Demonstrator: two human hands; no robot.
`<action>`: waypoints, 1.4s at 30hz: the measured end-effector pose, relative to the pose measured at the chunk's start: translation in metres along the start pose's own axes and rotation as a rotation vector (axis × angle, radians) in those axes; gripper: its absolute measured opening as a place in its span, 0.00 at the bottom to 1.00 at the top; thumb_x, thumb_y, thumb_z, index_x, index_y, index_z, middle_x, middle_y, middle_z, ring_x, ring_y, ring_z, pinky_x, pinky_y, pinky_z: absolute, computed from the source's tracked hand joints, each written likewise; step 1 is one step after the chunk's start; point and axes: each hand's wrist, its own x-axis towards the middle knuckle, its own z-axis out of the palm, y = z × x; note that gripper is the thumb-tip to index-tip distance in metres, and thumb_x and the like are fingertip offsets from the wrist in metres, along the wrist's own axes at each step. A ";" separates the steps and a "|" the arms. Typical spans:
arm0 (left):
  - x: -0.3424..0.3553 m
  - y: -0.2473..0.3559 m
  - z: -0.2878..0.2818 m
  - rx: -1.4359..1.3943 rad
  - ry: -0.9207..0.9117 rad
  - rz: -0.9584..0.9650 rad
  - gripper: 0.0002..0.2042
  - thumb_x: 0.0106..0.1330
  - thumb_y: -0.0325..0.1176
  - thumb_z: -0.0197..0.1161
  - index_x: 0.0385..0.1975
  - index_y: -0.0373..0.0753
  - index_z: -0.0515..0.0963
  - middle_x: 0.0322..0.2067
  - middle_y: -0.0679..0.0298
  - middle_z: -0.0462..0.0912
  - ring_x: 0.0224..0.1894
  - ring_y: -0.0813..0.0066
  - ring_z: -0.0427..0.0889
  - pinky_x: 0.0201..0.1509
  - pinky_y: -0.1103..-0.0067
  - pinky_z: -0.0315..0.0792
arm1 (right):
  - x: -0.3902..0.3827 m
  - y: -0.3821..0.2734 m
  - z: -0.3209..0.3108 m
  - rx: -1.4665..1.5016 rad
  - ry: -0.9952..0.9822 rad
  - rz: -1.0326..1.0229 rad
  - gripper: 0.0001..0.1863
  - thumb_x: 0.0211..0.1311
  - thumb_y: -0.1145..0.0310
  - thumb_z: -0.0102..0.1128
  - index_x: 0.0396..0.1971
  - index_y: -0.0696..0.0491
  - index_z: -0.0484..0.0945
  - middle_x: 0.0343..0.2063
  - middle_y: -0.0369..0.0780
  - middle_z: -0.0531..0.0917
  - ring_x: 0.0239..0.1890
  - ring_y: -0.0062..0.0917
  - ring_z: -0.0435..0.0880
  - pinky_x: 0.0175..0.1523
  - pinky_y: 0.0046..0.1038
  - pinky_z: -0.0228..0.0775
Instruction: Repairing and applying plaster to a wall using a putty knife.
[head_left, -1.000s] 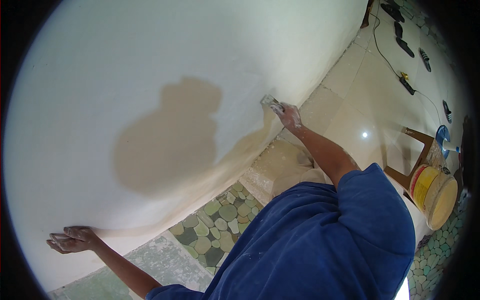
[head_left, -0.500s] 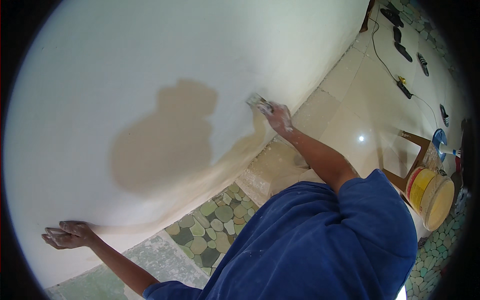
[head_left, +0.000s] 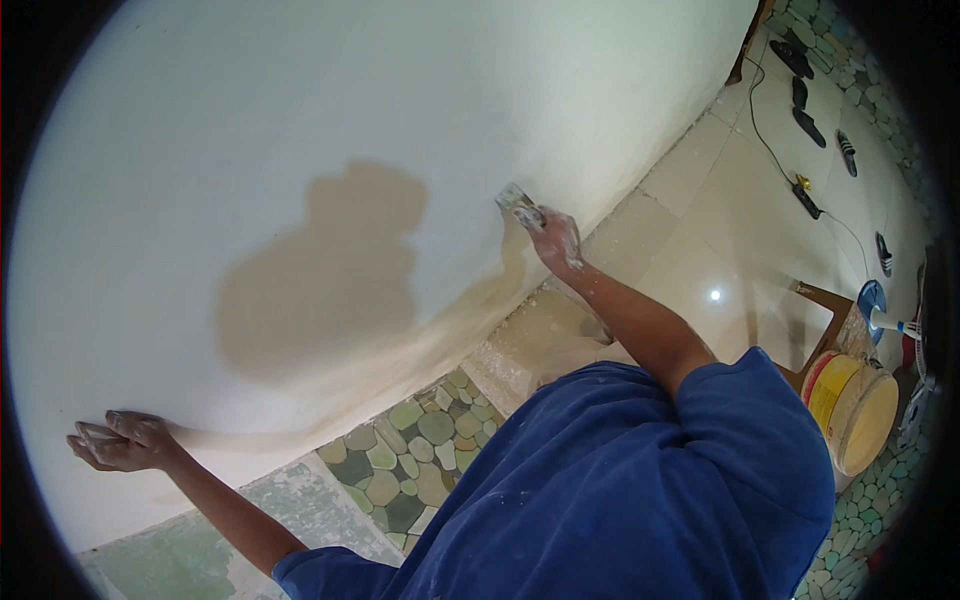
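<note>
A putty knife (head_left: 513,197) with a pale, smeared blade rests against the white wall (head_left: 450,100). My right hand (head_left: 556,240), dusted with white, is closed round its handle. Far to the left, my left hand (head_left: 128,441) is held close to the wall with its fingers curled in. Something pale shows between thumb and fingers there, too small to name. Both arms reach out from a blue shirt, and a broad shadow falls on the wall between the hands.
At the right stands a bucket (head_left: 862,415) with a yellow band, near a brown stool (head_left: 825,300). A power strip (head_left: 805,200) with its cable and several dark sandals (head_left: 810,127) lie on the tiled floor. Pebble-patterned tiles (head_left: 410,450) run below the wall.
My left hand has moved slightly up and left. The putty knife stays at nearly the same place on the wall in my right hand. The view has shifted a little.
</note>
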 end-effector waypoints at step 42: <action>0.012 0.018 -0.002 -0.037 0.050 -0.042 0.19 0.68 0.36 0.56 0.55 0.32 0.71 0.58 0.49 0.68 0.64 0.52 0.63 0.68 0.60 0.56 | 0.005 -0.062 -0.077 0.234 -0.045 -0.085 0.20 0.66 0.53 0.52 0.31 0.59 0.73 0.16 0.48 0.72 0.21 0.40 0.72 0.32 0.39 0.66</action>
